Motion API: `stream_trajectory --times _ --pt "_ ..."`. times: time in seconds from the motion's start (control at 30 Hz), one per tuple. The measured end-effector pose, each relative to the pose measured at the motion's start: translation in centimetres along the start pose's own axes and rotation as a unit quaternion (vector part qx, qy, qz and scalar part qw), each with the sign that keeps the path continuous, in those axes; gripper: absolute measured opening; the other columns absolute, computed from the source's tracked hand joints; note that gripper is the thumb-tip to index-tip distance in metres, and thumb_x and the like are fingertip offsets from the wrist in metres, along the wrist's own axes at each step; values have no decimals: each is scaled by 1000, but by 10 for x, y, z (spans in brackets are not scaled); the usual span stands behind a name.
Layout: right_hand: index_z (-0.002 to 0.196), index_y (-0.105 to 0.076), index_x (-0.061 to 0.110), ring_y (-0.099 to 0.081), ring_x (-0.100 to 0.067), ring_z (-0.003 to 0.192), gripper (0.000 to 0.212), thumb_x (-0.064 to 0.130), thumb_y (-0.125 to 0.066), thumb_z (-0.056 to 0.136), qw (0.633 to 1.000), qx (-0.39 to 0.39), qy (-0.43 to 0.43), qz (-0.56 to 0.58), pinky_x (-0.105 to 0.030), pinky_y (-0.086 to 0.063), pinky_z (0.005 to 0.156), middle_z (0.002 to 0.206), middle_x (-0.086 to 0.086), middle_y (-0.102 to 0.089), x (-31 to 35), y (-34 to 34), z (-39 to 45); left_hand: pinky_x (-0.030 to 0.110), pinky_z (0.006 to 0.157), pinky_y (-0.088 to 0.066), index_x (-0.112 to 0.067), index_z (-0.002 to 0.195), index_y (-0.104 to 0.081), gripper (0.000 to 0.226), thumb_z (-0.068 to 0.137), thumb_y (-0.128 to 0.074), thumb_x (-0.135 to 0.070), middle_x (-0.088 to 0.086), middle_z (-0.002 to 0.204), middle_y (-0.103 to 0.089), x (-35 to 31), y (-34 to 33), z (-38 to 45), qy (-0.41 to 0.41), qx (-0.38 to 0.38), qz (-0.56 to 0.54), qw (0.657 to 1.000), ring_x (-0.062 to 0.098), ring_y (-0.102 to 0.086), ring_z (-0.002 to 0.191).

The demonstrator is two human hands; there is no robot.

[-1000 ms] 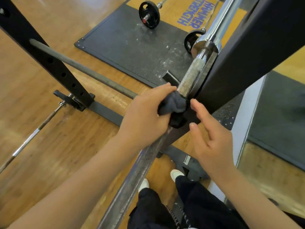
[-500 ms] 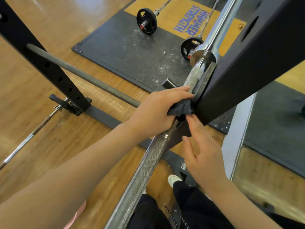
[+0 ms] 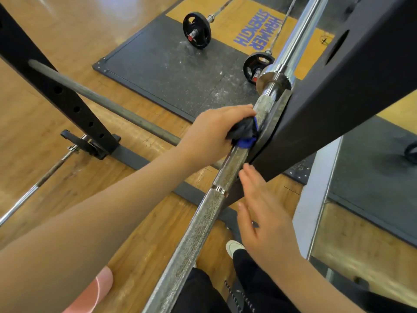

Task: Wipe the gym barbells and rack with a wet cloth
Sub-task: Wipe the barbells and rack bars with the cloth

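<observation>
The left hand (image 3: 212,134) clenches the dark cloth (image 3: 244,131) around the barbell (image 3: 198,224), whose long axis runs from near left to far right beside the rack upright (image 3: 334,91), while the released right hand (image 3: 264,213) hovers nearer, just right of the shaft.

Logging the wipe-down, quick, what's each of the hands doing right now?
Left hand: closed on the dark cloth, pressing it on the barbell.
Right hand: open, fingers straight, holding nothing, beside the rack upright.
</observation>
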State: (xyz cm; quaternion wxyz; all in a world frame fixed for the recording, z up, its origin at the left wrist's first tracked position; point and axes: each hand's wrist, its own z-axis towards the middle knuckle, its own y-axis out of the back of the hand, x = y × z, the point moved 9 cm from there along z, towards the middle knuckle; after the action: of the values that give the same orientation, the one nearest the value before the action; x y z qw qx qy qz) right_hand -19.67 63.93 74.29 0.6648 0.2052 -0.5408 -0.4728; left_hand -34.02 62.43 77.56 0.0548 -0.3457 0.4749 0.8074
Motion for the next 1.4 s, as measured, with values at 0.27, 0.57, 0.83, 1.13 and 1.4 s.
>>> stream_trajectory --times 0.27,0.57,0.83,1.13,1.4 --pt "139 -36 5 -30 -19 139 54 8 -41 85 994 49 77 -54 -34 -35 108 147 -7 -32 4 -9 1 14 106 -32 -15 142 -41 68 79 -64 -26 -1 149 -37 5 -8 -26 19 137 -83 987 3 -35 133" --pt "144 -30 9 -31 -15 139 59 13 -43 87 996 69 53 -34 -27 -32 109 151 1 -26 1 -14 -4 19 95 -41 -8 120 -63 44 80 -49 -16 8 124 -63 -10 -5 -19 -36 13 -8 999 18 -56 115" --pt "145 -28 14 -27 -9 140 59 15 -42 87 993 95 57 -30 -15 -28 109 152 7 -21 -3 -14 -1 46 87 -52 -4 114 -66 47 69 -63 10 14 121 -63 -10 -7 13 -199 68 109 972 31 -63 108" --pt "144 -28 14 -28 -9 140 59 14 -43 87 994 88 61 -13 -20 -36 106 153 8 -21 -3 -14 -1 32 89 -47 -9 104 -72 46 66 -52 4 7 111 -69 -13 -5 24 -168 93 42 980 23 -66 102" --pt "143 -34 13 -34 -12 138 57 12 -45 87 992 100 70 -10 -34 -52 90 152 0 -32 -6 -11 0 25 95 -38 -12 129 -55 52 78 -60 -2 5 128 -58 -4 -18 58 -122 162 48 978 22 -55 114"
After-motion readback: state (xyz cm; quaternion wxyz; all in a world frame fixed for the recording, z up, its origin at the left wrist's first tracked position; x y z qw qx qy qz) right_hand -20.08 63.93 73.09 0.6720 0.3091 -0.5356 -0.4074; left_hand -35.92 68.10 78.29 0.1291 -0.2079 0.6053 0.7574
